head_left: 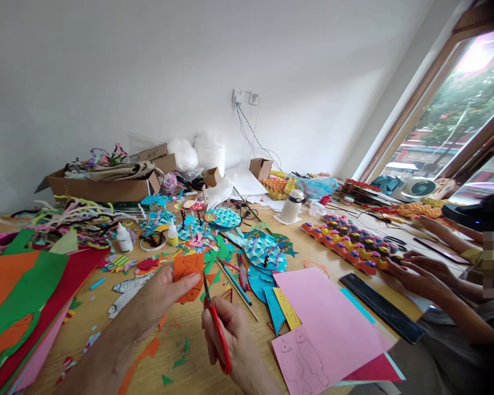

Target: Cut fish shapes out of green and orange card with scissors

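Observation:
Between the thumb and fingers of my left hand is a piece of orange paper with fish outlines drawn on it. My right hand grips red-handled scissors. Their blades point up and lie against the right edge of the orange paper; how far they are parted I cannot tell. Below my hands, orange and green paper scraps are scattered on the wooden table. Right of my right hand lies a pink sheet with two fish drawn in its lower left corner.
Stacked coloured paper covers the left side. Glue bottles, paper fish and pipe cleaners crowd the middle and back. At right, another person's hands touch a painted egg tray behind a black ruler.

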Demonstrator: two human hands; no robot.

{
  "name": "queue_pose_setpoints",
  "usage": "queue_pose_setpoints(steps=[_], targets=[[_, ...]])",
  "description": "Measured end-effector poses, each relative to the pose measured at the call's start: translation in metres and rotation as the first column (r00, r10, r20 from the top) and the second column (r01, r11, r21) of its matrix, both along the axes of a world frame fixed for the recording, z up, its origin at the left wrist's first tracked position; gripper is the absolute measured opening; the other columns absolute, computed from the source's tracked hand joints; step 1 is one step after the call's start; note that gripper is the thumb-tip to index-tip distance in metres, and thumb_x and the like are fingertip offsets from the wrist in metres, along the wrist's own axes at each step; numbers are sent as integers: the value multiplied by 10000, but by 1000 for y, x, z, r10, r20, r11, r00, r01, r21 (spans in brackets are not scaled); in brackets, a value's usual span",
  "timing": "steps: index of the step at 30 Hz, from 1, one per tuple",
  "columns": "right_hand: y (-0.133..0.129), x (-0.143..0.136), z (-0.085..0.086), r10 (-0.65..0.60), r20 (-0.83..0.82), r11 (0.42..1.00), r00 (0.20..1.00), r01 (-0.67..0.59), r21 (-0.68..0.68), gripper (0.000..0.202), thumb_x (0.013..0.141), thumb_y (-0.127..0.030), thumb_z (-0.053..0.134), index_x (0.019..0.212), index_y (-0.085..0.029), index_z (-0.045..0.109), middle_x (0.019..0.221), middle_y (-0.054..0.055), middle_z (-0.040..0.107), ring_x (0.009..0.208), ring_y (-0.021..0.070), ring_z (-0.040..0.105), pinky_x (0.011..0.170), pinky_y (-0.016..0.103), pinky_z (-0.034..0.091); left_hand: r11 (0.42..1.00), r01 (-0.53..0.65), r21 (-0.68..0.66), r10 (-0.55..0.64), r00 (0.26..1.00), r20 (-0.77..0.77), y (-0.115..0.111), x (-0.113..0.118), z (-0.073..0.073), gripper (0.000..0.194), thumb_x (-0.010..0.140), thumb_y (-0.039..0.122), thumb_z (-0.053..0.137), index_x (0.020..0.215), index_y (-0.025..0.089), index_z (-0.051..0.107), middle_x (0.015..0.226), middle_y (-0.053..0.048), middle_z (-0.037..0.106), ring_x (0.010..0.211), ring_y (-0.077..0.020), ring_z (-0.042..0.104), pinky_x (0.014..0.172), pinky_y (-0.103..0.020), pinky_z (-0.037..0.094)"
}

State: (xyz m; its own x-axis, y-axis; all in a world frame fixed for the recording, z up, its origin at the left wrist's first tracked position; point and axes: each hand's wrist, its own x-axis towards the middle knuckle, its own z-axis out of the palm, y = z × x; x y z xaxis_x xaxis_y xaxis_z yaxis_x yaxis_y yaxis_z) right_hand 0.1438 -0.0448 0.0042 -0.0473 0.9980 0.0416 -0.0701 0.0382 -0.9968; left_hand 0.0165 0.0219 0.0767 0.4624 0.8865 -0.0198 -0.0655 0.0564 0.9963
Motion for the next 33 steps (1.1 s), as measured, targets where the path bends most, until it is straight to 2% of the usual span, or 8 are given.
queue_pose_setpoints(steps=[5,15,24,33], targets=[[-1,0,-1,12,-3,1000,1000,-12,-10,362,836,-439,535,610,-179,423,419,-95,348,320,37,331,299,126,247,998,-38,41,38,999,-14,0,0,0,192,697,349,630,803,196,678,707,3,664,706,-166,562,666,-257,441],[-2,2,10,82,6,996,997,-83,26,468,807,-606,459,628,-175,424,374,-82,389,302,42,344,315,148,197,998,-48,26,49,998,-34,0,-1,-1,167,676,344,628,722,184,645,667,12,605,648,-145,508,625,-247,407],[-3,2,14,83,34,996,996,-83,-25,476,783,-634,462,652,-178,438,397,-88,381,314,42,347,318,149,202,998,-42,45,45,997,-66,-1,-1,3,150,690,332,612,646,189,601,639,21,595,638,-149,514,619,-252,393],[-3,2,13,57,26,998,998,-57,-13,476,802,-618,455,627,-175,428,383,-83,387,298,35,328,313,149,185,1000,-9,14,9,1000,-13,-2,0,4,147,705,327,619,709,180,615,634,28,593,627,-139,509,615,-242,391]])
